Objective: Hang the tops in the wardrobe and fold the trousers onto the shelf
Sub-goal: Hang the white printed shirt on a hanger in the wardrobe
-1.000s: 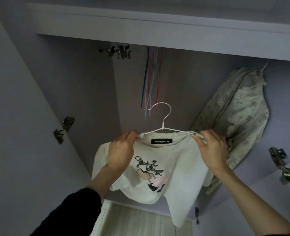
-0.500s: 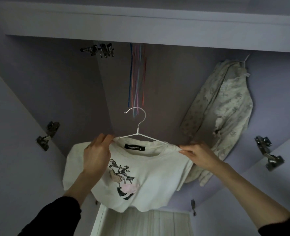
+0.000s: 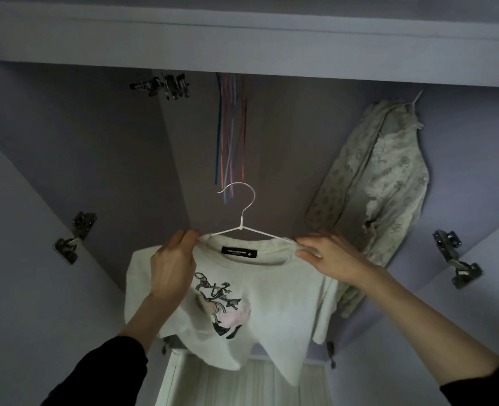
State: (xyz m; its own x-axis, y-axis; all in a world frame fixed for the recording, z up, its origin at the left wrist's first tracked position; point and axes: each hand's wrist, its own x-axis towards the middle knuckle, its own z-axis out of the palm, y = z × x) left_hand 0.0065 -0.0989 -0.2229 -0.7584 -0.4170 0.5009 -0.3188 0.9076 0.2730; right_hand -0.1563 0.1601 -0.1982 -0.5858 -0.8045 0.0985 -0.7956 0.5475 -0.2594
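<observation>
Wardrobe [image 3: 286,148]: open, dim inside; pale top panel runs across the upper frame, side walls angle down to L & R.
Open room: bare back wall betw. the spare hangers and the hung shirt; free space above the hook, below the top panel.
Edges: hinges [image 3: 75,238] on L door edge, more on the R and up near the top panel; white slatted surface shows below the T-shirt hem.
Spare hangers [image 3: 230,136]: thin coloured bunch, hanging straight down from the top, behind and above the hook.
Hung shirt [image 3: 383,183]: patterned, pale, already up at R, just beside the R hand; touching or not, can't tell.
T-shirt [image 3: 271,291]: white w/ cartoon print, black neck label; held mid-air in front of the wardrobe, on the hanger, body drooping down.
Hanger [image 3: 242,221]: white wire; hook points up, open end to the L; shoulder bar runs L–R, slightly lower at R.
Left hand [image 3: 172,268]: fingers curled round the L shoulder of the T-shirt at the collar.
Right hand [image 3: 330,259]: thumb & fingers pinch the R shoulder over the hanger end.
</observation>
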